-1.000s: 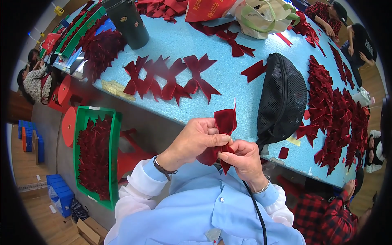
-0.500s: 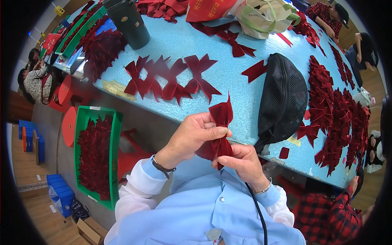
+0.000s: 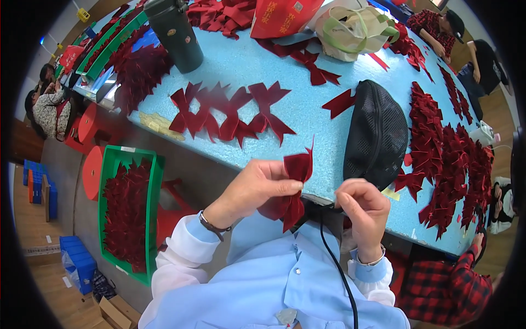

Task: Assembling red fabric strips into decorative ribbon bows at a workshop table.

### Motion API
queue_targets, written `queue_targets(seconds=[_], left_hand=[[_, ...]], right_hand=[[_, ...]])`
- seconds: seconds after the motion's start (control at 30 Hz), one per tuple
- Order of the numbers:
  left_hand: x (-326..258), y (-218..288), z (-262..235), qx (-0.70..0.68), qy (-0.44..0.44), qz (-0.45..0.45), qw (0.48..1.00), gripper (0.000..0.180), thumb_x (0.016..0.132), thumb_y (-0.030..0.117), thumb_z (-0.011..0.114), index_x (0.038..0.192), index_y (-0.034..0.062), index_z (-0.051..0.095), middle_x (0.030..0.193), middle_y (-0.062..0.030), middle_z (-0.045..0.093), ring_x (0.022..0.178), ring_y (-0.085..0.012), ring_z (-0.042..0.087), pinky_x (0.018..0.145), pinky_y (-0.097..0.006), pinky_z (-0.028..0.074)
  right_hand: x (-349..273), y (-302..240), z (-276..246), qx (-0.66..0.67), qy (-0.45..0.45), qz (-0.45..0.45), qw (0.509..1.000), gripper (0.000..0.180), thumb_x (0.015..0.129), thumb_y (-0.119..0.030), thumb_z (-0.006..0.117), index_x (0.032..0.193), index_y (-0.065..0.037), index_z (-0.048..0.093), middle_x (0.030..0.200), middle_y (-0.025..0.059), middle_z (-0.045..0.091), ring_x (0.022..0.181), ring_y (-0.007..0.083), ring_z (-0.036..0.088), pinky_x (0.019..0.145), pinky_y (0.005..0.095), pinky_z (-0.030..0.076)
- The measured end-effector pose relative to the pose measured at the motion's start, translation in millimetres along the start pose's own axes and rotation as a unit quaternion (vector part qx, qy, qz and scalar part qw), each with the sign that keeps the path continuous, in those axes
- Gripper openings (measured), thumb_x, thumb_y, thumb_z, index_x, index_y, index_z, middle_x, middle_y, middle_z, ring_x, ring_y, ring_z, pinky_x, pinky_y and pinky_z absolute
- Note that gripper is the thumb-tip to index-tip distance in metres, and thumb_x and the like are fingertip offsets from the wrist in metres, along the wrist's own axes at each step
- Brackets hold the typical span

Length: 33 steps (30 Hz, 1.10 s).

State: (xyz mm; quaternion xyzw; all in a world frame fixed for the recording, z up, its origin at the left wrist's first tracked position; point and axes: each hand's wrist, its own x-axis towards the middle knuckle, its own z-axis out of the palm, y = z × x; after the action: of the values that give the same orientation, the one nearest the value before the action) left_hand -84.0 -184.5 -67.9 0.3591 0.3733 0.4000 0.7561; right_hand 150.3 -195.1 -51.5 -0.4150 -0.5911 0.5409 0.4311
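The dark red bow (image 3: 291,186) sits just below centre frame, held above the near edge of the blue table (image 3: 307,118). Its long axis runs near vertical: upper tails fan up w/ a pointed tip toward the table, lower tail hangs down toward the person's light blue shirt (image 3: 263,274). The left hand (image 3: 253,189) pinches it at the waist, thumb & fingers closed on the gathered middle from the left side, so the bow lies right of that grip.

The right hand (image 3: 362,211) is just right of the bow, apart from it, not touching. Its fingers are curled in, thumb against forefinger, as if pinching something thin; what it holds, if anything, can't tell. So left hand has the bow; right is the free one, level w/ the bow's waist.

Outward: a black mesh pouch (image 3: 377,137) lies on the table up-right of the hands. A row of flat red bows (image 3: 230,112) lies centre-top. A heap of bows (image 3: 449,159) fills the right side. A dark green flask (image 3: 174,34) stands upper left. Lower left, on the floor, a green crate (image 3: 127,214) holds more red pieces. A black cable (image 3: 334,263) runs down the shirt. Another person's red plaid sleeve (image 3: 444,290) shows lower right.
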Motion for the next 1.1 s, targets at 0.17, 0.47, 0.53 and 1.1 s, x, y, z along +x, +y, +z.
queue_targets(seconds=[0.17, 0.47, 0.53, 1.1], left_hand=[[-13.2, 14.4, 20.1, 0.057, -0.029, -0.036, 0.997, 0.018, 0.083, 0.008, 0.066, 0.098, -0.0004, 0.066, 0.087, -0.0031, 0.066, 0.078, -0.0069, 0.058, 0.072, -0.023, 0.047], [-12.2, 6.4, 11.8, 0.177, -0.080, -0.065, 0.979, 0.017, 0.075, 0.012, 0.070, 0.088, 0.0002, 0.069, 0.073, -0.0016, 0.065, 0.067, -0.0060, 0.055, 0.065, -0.023, 0.045], [-9.3, 5.6, 10.6, 0.163, -0.090, -0.091, 0.978, 0.017, 0.074, 0.012, 0.071, 0.086, -0.0001, 0.069, 0.071, -0.0020, 0.065, 0.066, -0.0062, 0.055, 0.064, -0.023, 0.044], [-4.8, 11.4, 9.7, 0.132, -0.045, -0.107, 0.984, 0.019, 0.075, 0.011, 0.071, 0.092, 0.0013, 0.069, 0.075, 0.0000, 0.064, 0.065, -0.0054, 0.054, 0.058, -0.022, 0.044]], right_hand=[[24.8, -26.1, 13.0, -0.168, 0.034, -0.208, 0.963, 0.018, 0.073, -0.001, 0.070, 0.089, 0.003, 0.062, 0.107, 0.0140, 0.059, 0.100, 0.0220, 0.056, 0.090, 0.0359, 0.041], [46.0, -5.5, 15.9, -0.175, -0.174, -0.236, 0.940, 0.011, 0.071, 0.002, 0.070, 0.079, -0.001, 0.063, 0.083, 0.0093, 0.063, 0.080, 0.0230, 0.061, 0.091, 0.0413, 0.041], [46.4, -0.5, 19.9, -0.168, -0.166, -0.242, 0.941, 0.010, 0.071, 0.002, 0.070, 0.078, -0.001, 0.063, 0.078, 0.0082, 0.063, 0.075, 0.0220, 0.060, 0.088, 0.0402, 0.042], [39.9, 13.0, 17.7, -0.044, -0.026, -0.017, 0.999, 0.012, 0.085, -0.005, 0.064, 0.092, 0.004, 0.059, 0.063, -0.0037, 0.054, 0.058, 0.0003, 0.046, 0.051, 0.0165, 0.037]])
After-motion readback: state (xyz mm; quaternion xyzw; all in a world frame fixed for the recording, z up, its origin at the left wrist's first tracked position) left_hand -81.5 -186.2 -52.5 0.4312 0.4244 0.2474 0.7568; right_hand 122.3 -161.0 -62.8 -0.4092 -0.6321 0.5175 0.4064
